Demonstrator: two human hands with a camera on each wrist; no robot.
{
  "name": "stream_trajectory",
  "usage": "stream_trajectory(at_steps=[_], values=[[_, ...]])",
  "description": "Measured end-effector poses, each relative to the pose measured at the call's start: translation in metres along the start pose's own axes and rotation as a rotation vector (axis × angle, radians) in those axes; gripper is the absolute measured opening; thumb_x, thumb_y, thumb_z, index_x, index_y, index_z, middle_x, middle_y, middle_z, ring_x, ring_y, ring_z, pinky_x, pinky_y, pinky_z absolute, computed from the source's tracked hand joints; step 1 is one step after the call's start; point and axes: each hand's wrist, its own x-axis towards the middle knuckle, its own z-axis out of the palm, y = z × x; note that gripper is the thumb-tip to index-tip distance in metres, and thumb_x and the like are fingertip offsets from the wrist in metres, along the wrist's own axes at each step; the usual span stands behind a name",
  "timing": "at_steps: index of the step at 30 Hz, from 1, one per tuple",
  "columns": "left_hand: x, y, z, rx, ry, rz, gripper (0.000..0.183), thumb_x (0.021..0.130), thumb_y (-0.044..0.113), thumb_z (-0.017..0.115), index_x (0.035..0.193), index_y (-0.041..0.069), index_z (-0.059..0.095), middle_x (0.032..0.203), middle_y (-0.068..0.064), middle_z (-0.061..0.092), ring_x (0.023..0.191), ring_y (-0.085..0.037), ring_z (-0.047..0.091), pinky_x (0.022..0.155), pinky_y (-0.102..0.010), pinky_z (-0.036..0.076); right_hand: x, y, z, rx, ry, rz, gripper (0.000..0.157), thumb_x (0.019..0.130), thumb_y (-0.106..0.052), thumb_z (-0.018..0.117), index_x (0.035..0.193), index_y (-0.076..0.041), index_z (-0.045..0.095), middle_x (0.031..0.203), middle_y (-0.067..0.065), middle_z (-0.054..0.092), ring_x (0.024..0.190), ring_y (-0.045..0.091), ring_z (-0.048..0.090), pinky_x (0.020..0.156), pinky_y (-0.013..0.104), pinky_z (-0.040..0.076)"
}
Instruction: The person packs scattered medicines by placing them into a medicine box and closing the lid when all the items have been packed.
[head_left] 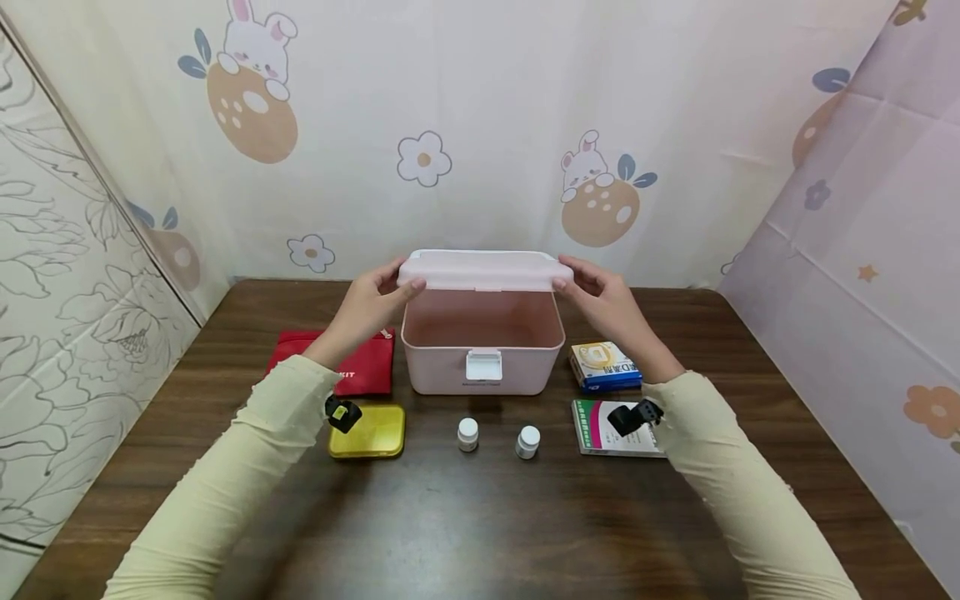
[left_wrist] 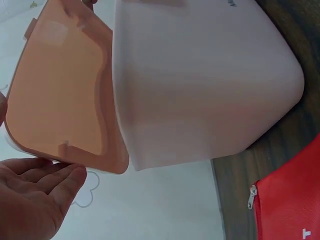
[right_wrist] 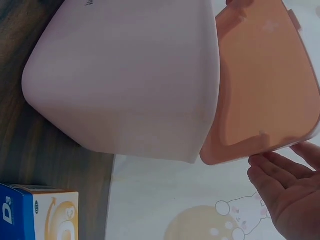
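Observation:
A pink plastic storage box stands at the middle of the table with its lid raised and tilted above the opening. My left hand holds the lid's left end, thumb at the front and fingers along the side. At the right end, my right hand holds it the same way. In both wrist views the lid's inner face shows, with fingers against its edge. A white latch is on the box's front. The part of the box's inside that shows holds nothing.
Left of the box lie a red zip pouch and a yellow tin. Two white bottles stand in front. To the right are a blue-and-white carton and a flat green-and-white box. A patterned curtain hangs behind.

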Motion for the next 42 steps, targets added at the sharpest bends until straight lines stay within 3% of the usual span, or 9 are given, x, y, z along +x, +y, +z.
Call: stream_trajectory(at_steps=[10, 16, 23, 27, 34, 42], values=[[0.011, 0.009, -0.008, 0.06, 0.009, -0.015, 0.069, 0.102, 0.04, 0.057, 0.153, 0.0, 0.036, 0.149, -0.017, 0.048, 0.136, -0.03, 0.046, 0.11, -0.043, 0.04, 0.008, -0.012, -0.001, -0.008, 0.009, -0.015, 0.055, 0.106, -0.031, 0.051, 0.153, -0.004, 0.039, 0.149, 0.021, 0.046, 0.132, 0.032, 0.049, 0.11, 0.049, 0.038], [0.017, 0.015, -0.011, 0.097, 0.021, 0.003, 0.062, 0.103, 0.038, 0.055, 0.15, -0.001, 0.043, 0.143, -0.018, 0.054, 0.13, -0.029, 0.051, 0.109, -0.043, 0.041, 0.011, -0.014, -0.005, 0.041, -0.033, -0.015, 0.057, 0.107, -0.027, 0.049, 0.157, -0.004, 0.031, 0.153, 0.022, 0.041, 0.137, 0.033, 0.043, 0.112, 0.049, 0.035], [0.025, 0.023, -0.015, 0.119, -0.013, 0.026, 0.057, 0.105, 0.04, 0.051, 0.145, 0.0, 0.051, 0.14, -0.016, 0.057, 0.133, -0.028, 0.048, 0.112, -0.046, 0.037, 0.017, -0.013, -0.008, 0.086, 0.012, 0.001, 0.057, 0.107, -0.029, 0.049, 0.154, -0.002, 0.035, 0.153, 0.02, 0.041, 0.141, 0.032, 0.038, 0.115, 0.05, 0.031], [0.029, 0.023, -0.022, 0.067, -0.057, 0.048, 0.055, 0.107, 0.035, 0.049, 0.146, -0.003, 0.047, 0.144, -0.018, 0.053, 0.14, -0.029, 0.042, 0.115, -0.047, 0.033, 0.023, -0.013, -0.008, 0.107, 0.04, 0.007, 0.056, 0.107, -0.03, 0.05, 0.152, 0.001, 0.038, 0.151, 0.021, 0.044, 0.142, 0.032, 0.038, 0.116, 0.049, 0.029], [0.034, 0.011, -0.032, 0.016, -0.09, 0.069, 0.049, 0.107, 0.02, 0.049, 0.15, -0.001, 0.041, 0.149, -0.018, 0.048, 0.134, -0.033, 0.048, 0.11, -0.046, 0.04, 0.031, -0.017, -0.01, 0.159, 0.082, 0.058, 0.058, 0.106, -0.033, 0.051, 0.15, 0.003, 0.04, 0.144, 0.025, 0.047, 0.135, 0.034, 0.044, 0.115, 0.047, 0.032], [0.047, -0.002, -0.028, 0.053, 0.016, 0.141, 0.045, 0.1, 0.0, 0.056, 0.144, -0.007, 0.047, 0.133, -0.025, 0.06, 0.124, -0.034, 0.056, 0.107, -0.045, 0.043, 0.042, -0.018, -0.01, 0.202, 0.117, 0.071, 0.058, 0.105, -0.034, 0.051, 0.144, 0.008, 0.041, 0.137, 0.026, 0.05, 0.125, 0.037, 0.051, 0.114, 0.043, 0.035]])
